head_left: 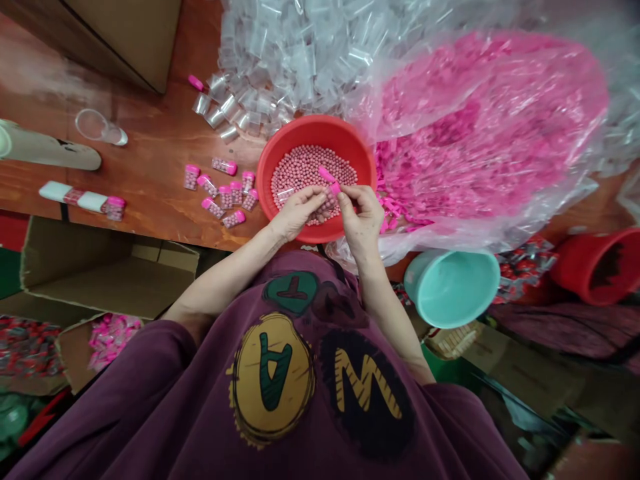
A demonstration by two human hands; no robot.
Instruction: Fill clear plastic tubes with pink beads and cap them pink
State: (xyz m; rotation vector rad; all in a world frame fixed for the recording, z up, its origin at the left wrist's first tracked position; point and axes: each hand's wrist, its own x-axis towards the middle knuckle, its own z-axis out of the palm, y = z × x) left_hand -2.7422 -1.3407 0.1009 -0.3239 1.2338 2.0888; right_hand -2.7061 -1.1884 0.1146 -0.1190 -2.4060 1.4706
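Over a red bowl (363, 143) of pink beads (305, 163), both my hands meet at one small bead-filled bottle (325, 203). My left hand (300, 210) is closed around the bottle's body, which its fingers partly cover. My right hand (363, 212) pinches the pink flip cap (335, 189) at the bottle's top, and the cap's lid (327, 173) sticks out, swung away. A clear empty tube (285, 195) lies on the beads by my left hand. Several bead-filled bottles with pink caps (236, 193) lie on the table left of the bowl.
Clear empty tubes (280, 47) are heaped behind the bowl. A plastic bag of pink caps (490, 133) spreads to the right. Below it stands a turquoise bucket (457, 287). Cardboard boxes stand at back left (115, 40) and below the table's left edge (100, 267).
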